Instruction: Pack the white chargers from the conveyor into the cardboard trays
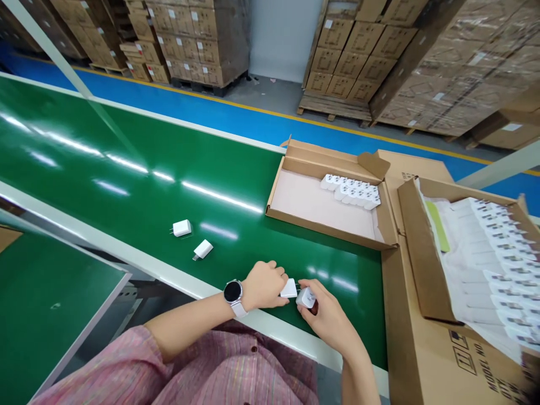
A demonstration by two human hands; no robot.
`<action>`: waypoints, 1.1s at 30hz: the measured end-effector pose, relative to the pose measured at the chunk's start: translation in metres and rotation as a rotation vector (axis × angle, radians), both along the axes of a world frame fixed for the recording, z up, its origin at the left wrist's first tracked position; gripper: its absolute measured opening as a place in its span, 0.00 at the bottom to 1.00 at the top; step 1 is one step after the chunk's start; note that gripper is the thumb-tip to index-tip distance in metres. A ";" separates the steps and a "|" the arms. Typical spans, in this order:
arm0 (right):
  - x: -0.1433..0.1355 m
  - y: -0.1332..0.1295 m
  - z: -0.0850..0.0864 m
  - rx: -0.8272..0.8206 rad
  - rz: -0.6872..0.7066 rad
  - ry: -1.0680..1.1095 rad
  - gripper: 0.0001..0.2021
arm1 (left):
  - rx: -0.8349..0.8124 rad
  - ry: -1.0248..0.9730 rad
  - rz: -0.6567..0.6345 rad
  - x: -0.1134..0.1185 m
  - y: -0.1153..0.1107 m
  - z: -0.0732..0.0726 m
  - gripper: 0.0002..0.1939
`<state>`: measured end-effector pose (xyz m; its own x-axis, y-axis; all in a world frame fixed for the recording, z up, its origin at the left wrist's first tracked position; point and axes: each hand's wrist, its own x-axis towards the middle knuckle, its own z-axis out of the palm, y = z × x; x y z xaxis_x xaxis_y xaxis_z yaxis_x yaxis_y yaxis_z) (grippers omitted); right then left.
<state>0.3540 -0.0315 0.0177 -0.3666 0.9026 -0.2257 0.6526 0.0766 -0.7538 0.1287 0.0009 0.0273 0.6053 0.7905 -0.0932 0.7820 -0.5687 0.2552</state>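
My left hand (266,286), with a watch on its wrist, is closed on a white charger plug (289,288) just above the green belt. The metal prongs of this plug point right. Close beside it, my right hand (324,309) grips a second white charger plug (306,297) between thumb and fingers, its pronged face turned up. Two more white chargers, a charger plug (182,228) and another charger plug (203,249), lie on the belt to the left. Fingers partly cover both held plugs.
An open cardboard box (324,224) on the belt holds rows of white chargers at its right end. Further right, another open box (426,275) full of chargers rests on a large carton (405,320). Stacked cartons (189,39) on pallets stand beyond the blue floor.
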 end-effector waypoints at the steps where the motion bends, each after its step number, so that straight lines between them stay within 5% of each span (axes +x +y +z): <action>1: -0.001 -0.001 0.000 -0.004 -0.024 0.016 0.21 | -0.016 -0.010 0.000 0.003 -0.001 0.001 0.22; 6: -0.007 0.000 -0.003 -0.029 -0.038 0.095 0.27 | -0.067 -0.100 0.012 -0.002 0.002 0.001 0.21; 13: -0.016 0.001 -0.011 0.117 -0.038 -0.006 0.17 | -0.074 0.015 0.087 -0.010 0.006 0.007 0.42; 18: -0.024 0.001 -0.012 0.121 -0.066 0.027 0.19 | -0.061 0.017 0.060 -0.006 0.009 0.004 0.27; 25: -0.009 0.005 -0.028 0.008 -0.352 0.310 0.28 | -0.184 -0.368 0.207 -0.012 0.005 -0.015 0.21; 29: -0.018 0.006 -0.024 -0.055 -0.167 0.336 0.28 | -0.159 -0.262 0.076 -0.005 0.001 -0.018 0.20; 33: -0.023 0.008 -0.014 0.055 -0.093 0.194 0.17 | -0.088 -0.090 0.044 -0.005 0.003 -0.008 0.25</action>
